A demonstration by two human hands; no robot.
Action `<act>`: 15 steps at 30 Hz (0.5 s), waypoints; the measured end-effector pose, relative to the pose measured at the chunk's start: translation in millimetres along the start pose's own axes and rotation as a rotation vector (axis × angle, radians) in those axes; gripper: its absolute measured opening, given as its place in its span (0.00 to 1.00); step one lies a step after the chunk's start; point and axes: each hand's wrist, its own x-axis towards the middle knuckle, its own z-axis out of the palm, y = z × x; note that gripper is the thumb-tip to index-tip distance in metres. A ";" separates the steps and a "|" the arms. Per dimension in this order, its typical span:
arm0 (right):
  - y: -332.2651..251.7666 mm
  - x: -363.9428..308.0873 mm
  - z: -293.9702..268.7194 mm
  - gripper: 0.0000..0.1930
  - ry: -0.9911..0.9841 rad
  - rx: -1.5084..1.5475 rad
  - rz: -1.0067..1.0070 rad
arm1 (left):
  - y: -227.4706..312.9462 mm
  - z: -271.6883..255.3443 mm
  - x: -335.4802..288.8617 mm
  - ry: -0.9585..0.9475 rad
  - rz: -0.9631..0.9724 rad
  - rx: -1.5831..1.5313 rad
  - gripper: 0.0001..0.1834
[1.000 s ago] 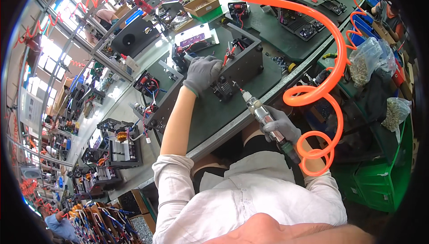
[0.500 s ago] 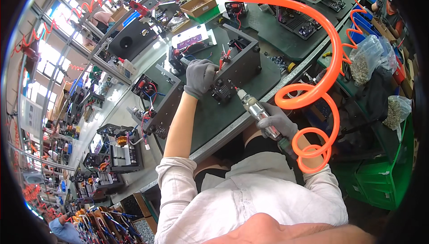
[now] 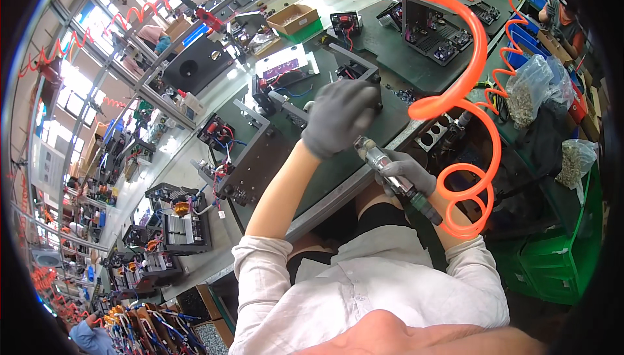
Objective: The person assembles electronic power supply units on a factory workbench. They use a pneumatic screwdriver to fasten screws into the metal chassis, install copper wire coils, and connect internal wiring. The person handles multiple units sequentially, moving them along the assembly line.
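Observation:
My right hand point(image 3: 411, 174), in a grey glove, is wrapped round a silver and dark air screwdriver point(image 3: 383, 162) whose tip slants up and left. My left hand point(image 3: 341, 119), gloved too, is over the screwdriver's tip with its fingers curled and smeared by motion. Whatever those fingers hold is hidden, as is the bit. Beneath and beyond the left hand lies a black metal housing point(image 3: 249, 160) with wires and parts inside. A white plate with a purple circuit board point(image 3: 286, 64) stands at its far side. An orange coiled air hose point(image 3: 478, 49) runs down beside my right hand.
Half-built black units point(image 3: 179, 218) stand on the bench to the left. Farther off is a cardboard box in a green bin point(image 3: 296, 22). Plastic bags of small parts point(image 3: 523, 92) and a green crate point(image 3: 552, 261) are on the right. Another person point(image 3: 565, 20) is at the far right.
My left hand has left the inside of the housing and come right and nearer, to the screwdriver's tip. The screwdriver has drawn slightly back toward me, and the hose loop has shifted.

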 end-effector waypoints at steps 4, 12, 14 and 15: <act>1.7 -30.6 -21.5 0.40 -0.169 0.025 0.045 | -46.6 6.5 -8.7 -0.338 -0.032 0.416 0.11; 19.8 -123.3 -85.1 0.35 0.115 0.057 0.187 | -101.7 0.8 -86.4 -0.172 -0.275 0.530 0.08; 36.9 -113.3 -105.2 0.20 0.424 0.125 0.203 | -106.4 7.6 -95.0 -0.024 -0.353 0.402 0.11; 39.3 -101.0 -117.7 0.18 0.476 0.154 0.210 | -103.6 7.5 -91.8 0.011 -0.378 0.322 0.12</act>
